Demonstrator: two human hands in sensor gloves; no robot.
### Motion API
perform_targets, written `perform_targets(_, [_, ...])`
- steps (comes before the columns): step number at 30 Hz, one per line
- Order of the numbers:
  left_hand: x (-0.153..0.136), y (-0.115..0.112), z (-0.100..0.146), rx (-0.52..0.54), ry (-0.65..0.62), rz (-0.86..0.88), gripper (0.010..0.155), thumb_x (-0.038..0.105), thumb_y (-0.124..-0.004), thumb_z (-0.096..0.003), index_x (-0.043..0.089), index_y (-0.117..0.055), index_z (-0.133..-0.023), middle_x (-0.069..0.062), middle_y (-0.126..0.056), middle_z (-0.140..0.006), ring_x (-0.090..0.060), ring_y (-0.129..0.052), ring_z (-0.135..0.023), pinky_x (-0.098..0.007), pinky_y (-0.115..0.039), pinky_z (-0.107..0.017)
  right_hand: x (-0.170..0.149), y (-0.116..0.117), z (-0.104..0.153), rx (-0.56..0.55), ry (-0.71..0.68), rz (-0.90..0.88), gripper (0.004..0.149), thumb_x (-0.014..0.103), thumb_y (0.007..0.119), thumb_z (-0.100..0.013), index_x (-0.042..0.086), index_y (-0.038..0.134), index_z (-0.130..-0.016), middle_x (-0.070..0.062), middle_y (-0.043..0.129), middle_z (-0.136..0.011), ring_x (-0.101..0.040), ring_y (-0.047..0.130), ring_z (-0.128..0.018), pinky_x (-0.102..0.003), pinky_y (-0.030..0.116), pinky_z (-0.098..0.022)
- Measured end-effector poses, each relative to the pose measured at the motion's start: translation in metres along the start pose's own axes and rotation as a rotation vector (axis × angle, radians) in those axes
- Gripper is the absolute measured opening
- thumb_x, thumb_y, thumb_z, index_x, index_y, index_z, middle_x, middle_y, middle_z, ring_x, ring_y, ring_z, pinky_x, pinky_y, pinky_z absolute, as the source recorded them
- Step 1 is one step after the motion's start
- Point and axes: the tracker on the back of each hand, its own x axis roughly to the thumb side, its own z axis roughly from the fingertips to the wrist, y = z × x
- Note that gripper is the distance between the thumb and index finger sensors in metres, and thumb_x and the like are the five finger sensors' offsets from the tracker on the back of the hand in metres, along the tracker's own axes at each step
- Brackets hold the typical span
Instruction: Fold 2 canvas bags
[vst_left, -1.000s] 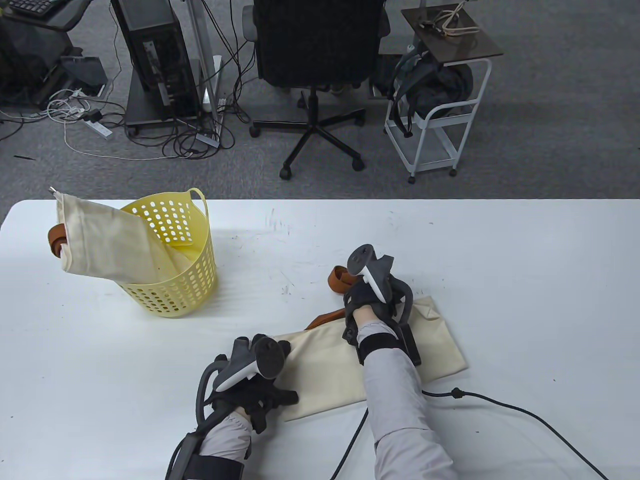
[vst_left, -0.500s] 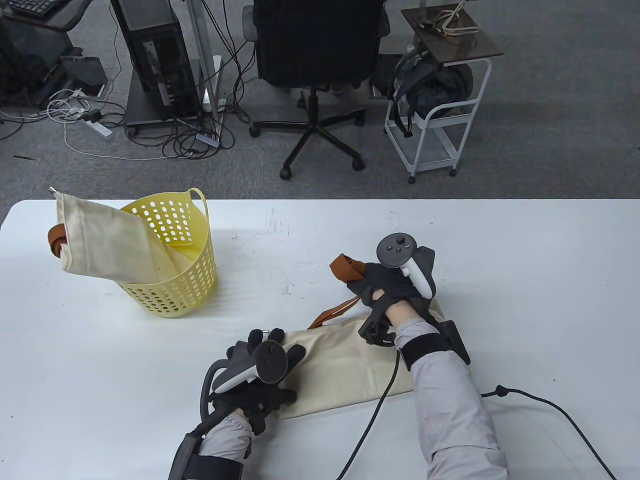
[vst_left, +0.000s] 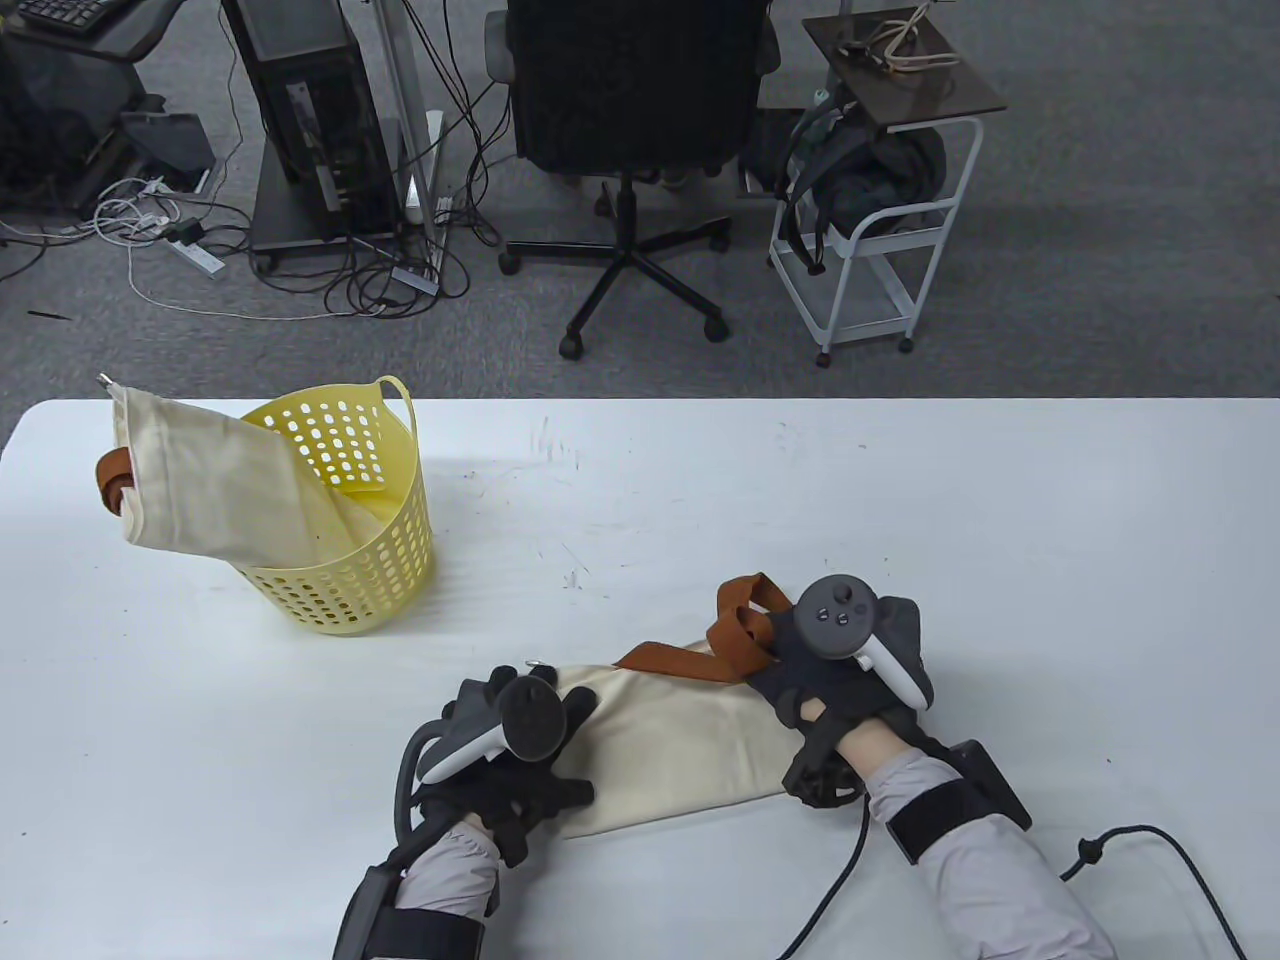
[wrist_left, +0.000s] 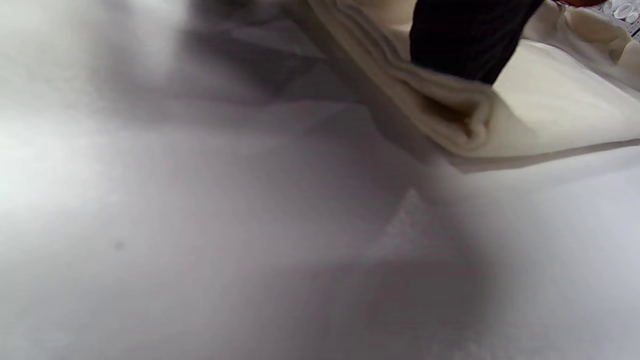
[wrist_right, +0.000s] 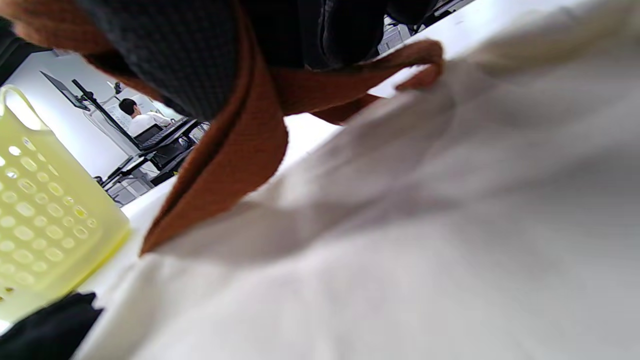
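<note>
A cream canvas bag (vst_left: 680, 745) is laid flat on the white surface (vst_left: 900, 500), near its front edge, between the 2 hands. Its left end is pressed down by the left hand (vst_left: 520, 740), whose fingers (vst_left: 580, 705) are spread apart on the cloth. The brown strap (vst_left: 735, 630) at the bag's far right edge is gripped by the right hand (vst_left: 830, 670), its fingers closed around it. A second canvas bag (vst_left: 210, 490) is draped over the rim of a yellow basket (vst_left: 370, 560), well apart at the surface's left.
</note>
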Motion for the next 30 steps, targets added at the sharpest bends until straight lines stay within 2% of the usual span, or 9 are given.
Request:
perform_targets(6, [-0.002,-0.001,-0.001,-0.017,-0.003,0.032,0.087,0.056,-0.084,-0.0539,0.041,-0.025,-0.115,-0.006,-0.004,-0.123,-0.038,0.007,-0.107,-0.079,-0.010,-0.068,-0.028,0.029,0.003,0.095,0.106,-0.082,0.054,0.043,0.075,-0.049,0.023,0.065,-0.099,-0.017,0.054,-0.099,-0.043,0.036,-0.095,-0.072,0.023,-0.066])
perform_targets(10, [-0.002,-0.001,-0.001,-0.007,-0.004,0.046,0.085,0.053,-0.084,-0.0548,0.041,-0.025,-0.116,-0.006,-0.002,-0.122,-0.037,0.010,-0.106,-0.078,-0.009,-0.068,-0.035,0.044,0.006,0.194,0.144,-0.070,0.055,0.042,0.070,-0.052,0.026,0.055,-0.102,-0.010,0.038,-0.104,-0.037,0.020,-0.098,-0.069,0.013,-0.068])
perform_targets(16, [0.005,0.000,0.003,0.114,0.016,0.031,0.079,0.043,-0.083,-0.0577,0.043,-0.027,-0.114,-0.006,-0.001,-0.121,-0.039,0.008,-0.106,-0.077,-0.012,-0.070,-0.035,0.058,0.007,0.253,0.169,0.041,0.056,0.042,0.061,-0.055,0.032,0.032,-0.102,-0.003,0.016,-0.104,-0.032,0.003,-0.096,-0.065,0.003,-0.068])
perform_targets(21, [0.028,0.009,0.015,0.230,0.029,-0.218,0.084,0.039,-0.086,-0.0565,0.041,-0.024,-0.114,-0.006,-0.001,-0.120,-0.039,0.005,-0.106,-0.075,-0.015,-0.071,-0.033,0.059,0.006,0.252,0.174,0.062,0.056,0.042,0.060,-0.055,0.032,0.029,-0.101,-0.003,0.014,-0.103,-0.033,0.002,-0.096,-0.065,0.003,-0.068])
perform_targets(24, [0.047,0.019,0.025,0.287,-0.059,-0.168,0.079,0.040,-0.081,-0.0589,0.039,-0.025,-0.115,-0.003,0.000,-0.120,-0.036,0.006,-0.107,-0.073,-0.015,-0.073,-0.032,0.059,0.006,0.252,0.177,0.070,0.057,0.043,0.060,-0.055,0.032,0.028,-0.100,-0.003,0.013,-0.103,-0.033,0.001,-0.096,-0.065,0.003,-0.068])
perform_targets(26, [0.064,0.023,0.026,0.242,-0.149,-0.090,0.073,0.038,-0.075,-0.0610,0.038,-0.027,-0.115,0.002,-0.001,-0.120,-0.032,0.005,-0.108,-0.071,-0.015,-0.075,-0.032,0.060,0.006,0.252,0.179,0.077,0.057,0.043,0.059,-0.055,0.032,0.027,-0.100,-0.003,0.013,-0.103,-0.033,0.001,-0.096,-0.066,0.003,-0.068])
perform_targets(30, [0.109,0.018,0.019,-0.004,-0.297,0.092,0.070,0.037,-0.068,-0.0633,0.033,-0.022,-0.116,0.003,0.002,-0.118,-0.032,0.002,-0.110,-0.069,-0.018,-0.076,-0.031,0.061,0.007,0.254,0.180,0.099,0.057,0.045,0.056,-0.055,0.033,0.024,-0.100,-0.001,0.010,-0.103,-0.032,-0.001,-0.096,-0.065,0.002,-0.068])
